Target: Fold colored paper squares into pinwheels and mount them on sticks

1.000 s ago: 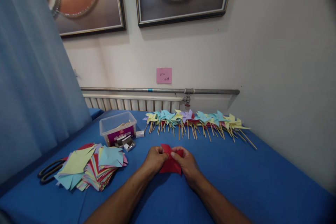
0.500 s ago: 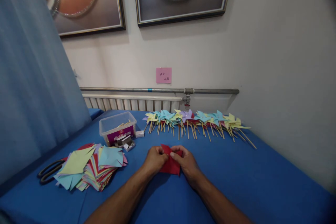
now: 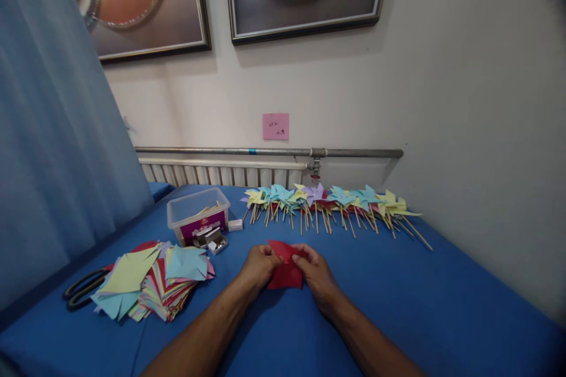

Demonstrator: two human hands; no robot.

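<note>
Both my hands pinch one sheet of red paper (image 3: 286, 274) in the middle of the blue table (image 3: 424, 306). My left hand (image 3: 257, 267) grips its left corner and my right hand (image 3: 315, 274) grips its right side, fingers folded onto the sheet's upper part. The paper lies partly on the tabletop, its flaps bent up between my fingertips. A pile of coloured paper sheets (image 3: 152, 280) lies to the left of my left forearm.
A row of finished paper pinwheels on wooden sticks (image 3: 329, 203) lies along the table's far edge by the wall. A clear plastic box (image 3: 198, 215) with sticks, small white boxes (image 3: 213, 240) and black scissors (image 3: 82, 288) sit at the left. A blue curtain (image 3: 53, 147) hangs at the left.
My hands and the red paper have shifted slightly away from me, and my fingers have worked the paper's upper flaps a little.
</note>
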